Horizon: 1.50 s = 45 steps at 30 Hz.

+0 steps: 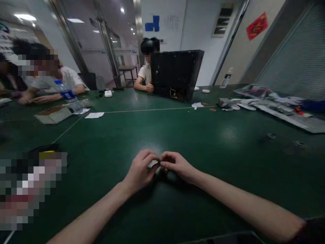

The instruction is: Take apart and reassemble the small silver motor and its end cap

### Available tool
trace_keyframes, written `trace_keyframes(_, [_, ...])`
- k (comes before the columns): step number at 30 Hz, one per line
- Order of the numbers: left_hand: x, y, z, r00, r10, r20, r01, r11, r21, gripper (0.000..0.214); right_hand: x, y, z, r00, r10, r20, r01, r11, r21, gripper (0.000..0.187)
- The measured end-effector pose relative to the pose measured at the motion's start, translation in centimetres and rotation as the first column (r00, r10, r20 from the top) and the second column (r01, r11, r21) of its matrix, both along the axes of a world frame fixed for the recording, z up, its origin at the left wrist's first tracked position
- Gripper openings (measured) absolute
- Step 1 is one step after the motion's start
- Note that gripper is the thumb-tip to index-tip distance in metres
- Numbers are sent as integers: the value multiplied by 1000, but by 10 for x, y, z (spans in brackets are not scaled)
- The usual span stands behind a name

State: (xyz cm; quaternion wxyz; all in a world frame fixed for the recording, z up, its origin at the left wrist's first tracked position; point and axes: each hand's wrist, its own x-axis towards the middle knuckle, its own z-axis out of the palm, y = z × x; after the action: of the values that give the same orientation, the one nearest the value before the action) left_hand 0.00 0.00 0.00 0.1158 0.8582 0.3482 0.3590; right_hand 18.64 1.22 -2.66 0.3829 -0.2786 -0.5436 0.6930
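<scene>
Over the green tabletop [162, 130], my left hand [141, 169] and my right hand [179, 166] meet fingertip to fingertip. Between them is a small dark piece [159, 162], too small and blurred to name. The left thumb and fingers curl toward it with a gap showing inside the curl. My right thumb and index finger pinch from the other side. Which hand bears the piece cannot be told. Both forearms reach in from the lower corners.
Across the table, a person holds a large black panel-like box [175, 74] upright. A water bottle [69, 98] and an open carton [53, 115] stand left, near more people. Bags and papers [279, 105] cover the far right. Two small round metallic things [271, 136] lie nearer.
</scene>
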Motion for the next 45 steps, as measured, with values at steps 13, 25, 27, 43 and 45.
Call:
trace_keyframes(13, [0,0,1,1000,-10,7,10,1000,-23,11,0,-2,6,999,-2,49,1,1000,10,24])
trace_keyframes(25, [-1,-1,1,1000,-3,-18,3,1000,-17,12,-2,-2,9,999,15,39,-14,1000,-4,24])
trace_keyframes(27, [0,-1,1,1000,-10,-5,10,1000,-28,11,-1,-2,7,999,20,27,-19,1000,-7,23])
trace_keyframes(43, [1,1,0,999,10,36,-10,1000,-12,7,-1,-2,6,999,20,24,-20,999,-26,24])
trace_keyframes(45, [0,0,0,1000,10,24,-9,1000,-21,10,-2,-2,6,1000,4,20,-3,1000,-28,24])
